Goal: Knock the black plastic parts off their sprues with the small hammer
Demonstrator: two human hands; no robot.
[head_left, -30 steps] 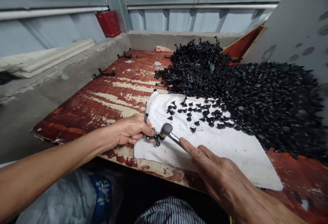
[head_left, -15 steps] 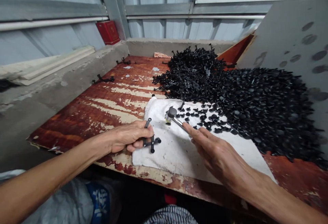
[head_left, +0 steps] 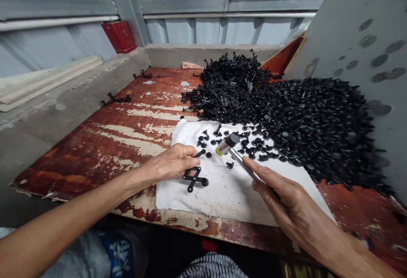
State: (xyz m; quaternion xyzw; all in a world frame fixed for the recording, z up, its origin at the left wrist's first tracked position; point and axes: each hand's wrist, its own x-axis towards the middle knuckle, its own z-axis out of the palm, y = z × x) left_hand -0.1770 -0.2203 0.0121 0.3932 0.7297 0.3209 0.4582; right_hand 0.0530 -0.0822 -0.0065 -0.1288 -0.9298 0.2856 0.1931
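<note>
My left hand [head_left: 173,163] pinches one end of a black plastic sprue [head_left: 195,177], a branched piece with round caps on it, and holds it flat on a white cloth [head_left: 229,189]. My right hand [head_left: 286,204] grips the metal handle of a small hammer [head_left: 228,144]. Its grey head hangs a little above the cloth, up and to the right of the sprue. Loose black caps [head_left: 251,144] lie scattered on the cloth beyond the hammer head.
A big heap of black caps [head_left: 321,127] covers the right of the worn red board [head_left: 127,129]. A pile of black sprues [head_left: 229,85] lies behind. A grey panel [head_left: 359,49] leans at the right. A concrete ledge [head_left: 63,100] with a red box [head_left: 119,35] runs along the left.
The hammer head, down on the sprue a second ago, has lifted and now hangs to the right. The left hand has kept hold of the sprue on the cloth.
</note>
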